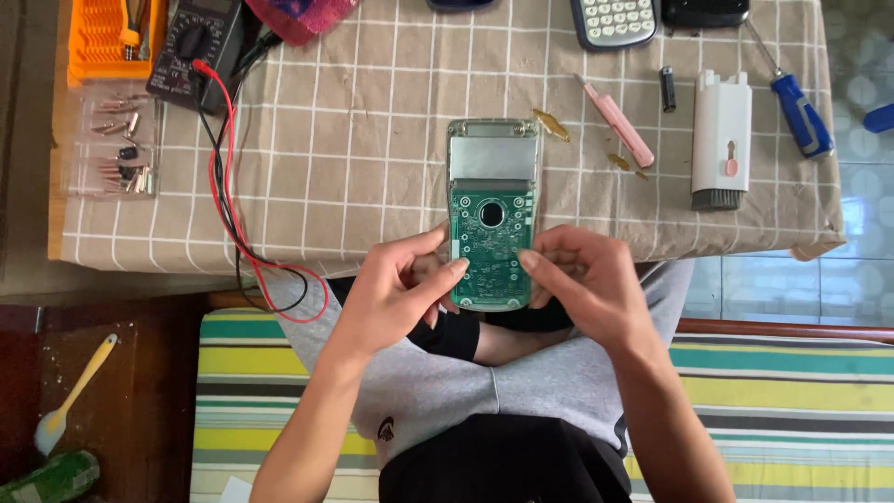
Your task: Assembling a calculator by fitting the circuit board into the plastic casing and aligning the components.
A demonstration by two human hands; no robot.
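Both hands hold an opened calculator (492, 210) at the near edge of the table, its back cover off so the green circuit board (491, 247) faces up, with a round dark part near the board's top and a pale metallic panel above it. The calculator's upper half lies over the checked beige tablecloth (372, 140); its lower half hangs past the table edge above the person's lap. The left hand (402, 284) grips the lower left side, fingers curled under the case and the thumb laid across the board's lower left. The right hand (582, 279) takes the lower right side in the same way, its thumb tip resting on the board's right edge. The 2 thumb tips are near each other but apart.

To the right of the calculator on the cloth lie a pink slim tool (616, 123), a small black cylinder (668, 88), a white cleaning brush (722, 140) with dark bristles at its near end, and a blue-handled screwdriver (796, 107). A second calculator (615, 20) with grey keys sits at the far edge. At the far left stand an orange tool tray (98, 42) and a black multimeter (196, 42), whose red and black leads (233, 205) run down the cloth and loop over the table edge just left of the left hand. A clear case of screwdriver bits (116, 144) lies below the tray. The person sits on a striped mat (773, 391).
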